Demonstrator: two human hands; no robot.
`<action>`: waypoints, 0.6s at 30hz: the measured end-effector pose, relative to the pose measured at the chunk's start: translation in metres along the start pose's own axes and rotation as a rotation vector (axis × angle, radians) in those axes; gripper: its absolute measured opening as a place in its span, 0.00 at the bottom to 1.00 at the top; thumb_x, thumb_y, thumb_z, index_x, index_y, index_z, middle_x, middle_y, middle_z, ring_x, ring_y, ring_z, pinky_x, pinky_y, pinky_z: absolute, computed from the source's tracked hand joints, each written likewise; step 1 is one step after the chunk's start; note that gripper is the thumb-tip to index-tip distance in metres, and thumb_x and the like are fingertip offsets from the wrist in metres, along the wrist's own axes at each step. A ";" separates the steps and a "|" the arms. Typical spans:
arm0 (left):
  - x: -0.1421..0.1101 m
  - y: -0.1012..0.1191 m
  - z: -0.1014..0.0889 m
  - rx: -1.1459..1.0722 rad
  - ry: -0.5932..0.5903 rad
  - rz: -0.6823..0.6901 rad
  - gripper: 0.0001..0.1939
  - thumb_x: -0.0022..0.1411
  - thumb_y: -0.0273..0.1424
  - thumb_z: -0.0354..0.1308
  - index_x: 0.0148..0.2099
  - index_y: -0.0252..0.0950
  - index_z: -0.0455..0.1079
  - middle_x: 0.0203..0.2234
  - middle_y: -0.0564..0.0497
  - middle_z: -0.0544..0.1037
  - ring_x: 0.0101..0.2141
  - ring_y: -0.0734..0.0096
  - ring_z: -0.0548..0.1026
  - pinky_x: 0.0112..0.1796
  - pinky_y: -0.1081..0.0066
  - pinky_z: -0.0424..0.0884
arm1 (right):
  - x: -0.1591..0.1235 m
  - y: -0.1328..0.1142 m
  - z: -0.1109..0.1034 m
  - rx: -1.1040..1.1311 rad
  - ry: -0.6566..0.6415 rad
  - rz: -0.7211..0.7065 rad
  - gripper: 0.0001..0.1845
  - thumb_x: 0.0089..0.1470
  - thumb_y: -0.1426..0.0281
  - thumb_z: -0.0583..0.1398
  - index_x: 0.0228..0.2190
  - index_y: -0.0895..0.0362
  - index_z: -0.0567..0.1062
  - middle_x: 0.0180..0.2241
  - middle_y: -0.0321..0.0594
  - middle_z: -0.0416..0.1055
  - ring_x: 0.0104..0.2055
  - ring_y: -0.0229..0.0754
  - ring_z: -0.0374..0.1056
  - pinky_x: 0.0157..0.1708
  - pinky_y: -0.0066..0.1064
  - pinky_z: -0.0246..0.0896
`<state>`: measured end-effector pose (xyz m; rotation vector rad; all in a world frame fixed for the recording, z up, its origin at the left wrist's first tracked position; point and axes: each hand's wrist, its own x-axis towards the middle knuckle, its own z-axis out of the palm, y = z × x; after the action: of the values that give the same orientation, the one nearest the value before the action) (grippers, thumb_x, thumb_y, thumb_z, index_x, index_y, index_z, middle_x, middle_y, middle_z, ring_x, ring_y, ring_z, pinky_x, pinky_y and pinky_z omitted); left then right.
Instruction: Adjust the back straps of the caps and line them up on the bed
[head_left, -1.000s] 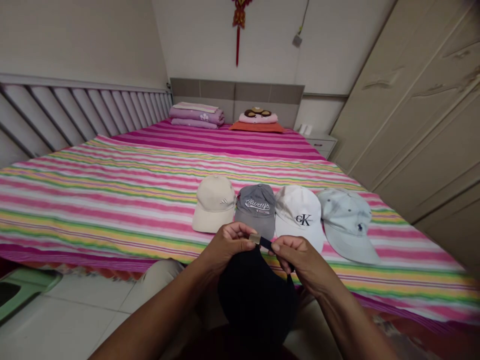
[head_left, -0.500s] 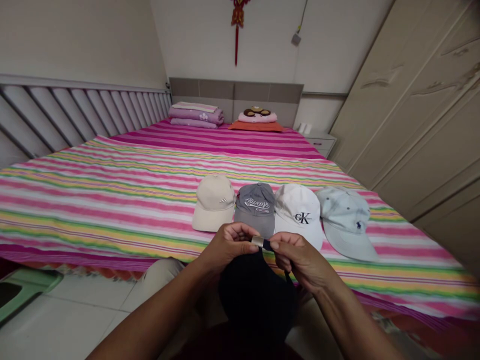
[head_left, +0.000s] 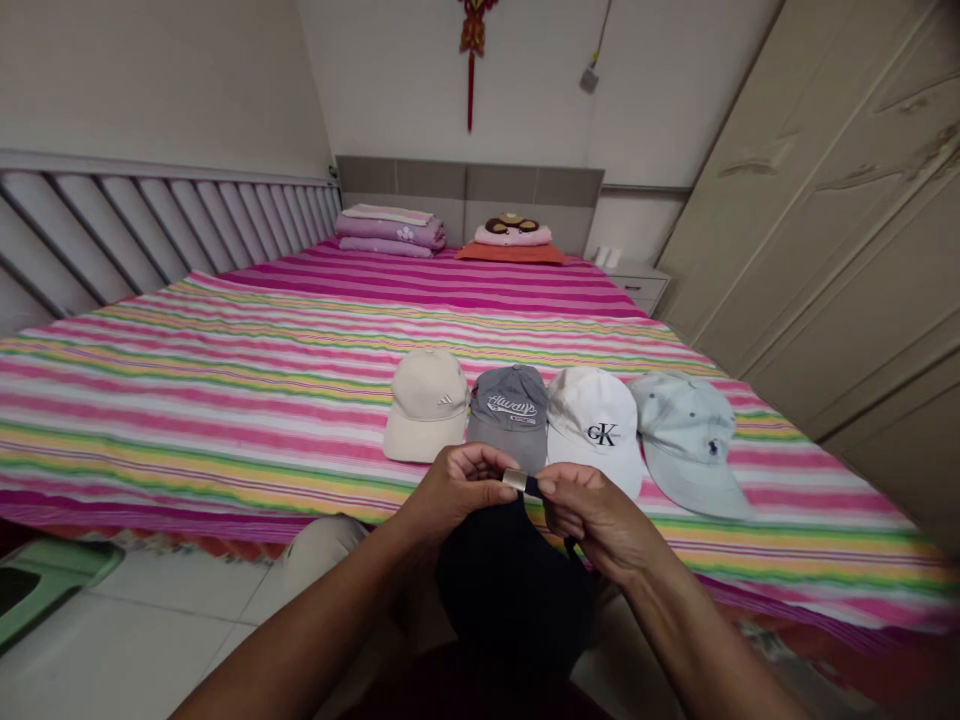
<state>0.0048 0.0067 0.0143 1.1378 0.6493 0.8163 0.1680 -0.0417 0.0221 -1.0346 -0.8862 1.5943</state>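
"Always" on grey cap (head_left: 511,382), "CK" on white cap (head_left: 589,395), barred logo (head_left: 445,400) on beige cap (head_left: 424,385), dark emblem (head_left: 712,447) on bluish cap (head_left: 679,410)

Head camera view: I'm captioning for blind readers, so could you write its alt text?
A person's left hand holds the metal buckle of a dark cap while the right hand pinches its strap. Beyond, a beige cap, gray cap, white cap and pale blue cap line up on a striped bedspread.

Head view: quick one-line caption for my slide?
Left hand pinching the metal buckle, right hand the strap of a black cap, near four baseball caps on a striped bedsheet.
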 end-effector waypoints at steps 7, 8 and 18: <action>-0.002 -0.001 0.000 0.022 0.015 0.021 0.13 0.39 0.28 0.66 0.31 0.33 0.72 0.21 0.56 0.73 0.22 0.82 0.67 0.25 0.79 0.60 | -0.001 0.000 0.001 -0.014 0.001 0.011 0.13 0.36 0.65 0.66 0.21 0.63 0.72 0.09 0.25 0.52 0.12 0.24 0.41 0.14 0.23 0.30; -0.002 -0.001 0.000 0.011 0.018 0.018 0.13 0.39 0.28 0.66 0.31 0.33 0.72 0.21 0.55 0.73 0.22 0.81 0.67 0.25 0.79 0.60 | -0.001 0.001 0.002 -0.005 -0.001 0.011 0.13 0.36 0.65 0.66 0.21 0.62 0.72 0.09 0.25 0.52 0.12 0.24 0.40 0.14 0.23 0.29; -0.002 -0.003 0.002 -0.028 0.036 0.028 0.12 0.38 0.26 0.66 0.31 0.33 0.73 0.21 0.55 0.74 0.22 0.82 0.67 0.25 0.80 0.60 | 0.000 0.003 0.005 0.008 0.014 0.010 0.12 0.35 0.66 0.66 0.19 0.61 0.71 0.09 0.24 0.51 0.12 0.24 0.40 0.14 0.23 0.30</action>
<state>0.0054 0.0033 0.0121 1.1109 0.6509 0.8695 0.1622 -0.0431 0.0211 -1.0454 -0.8659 1.5961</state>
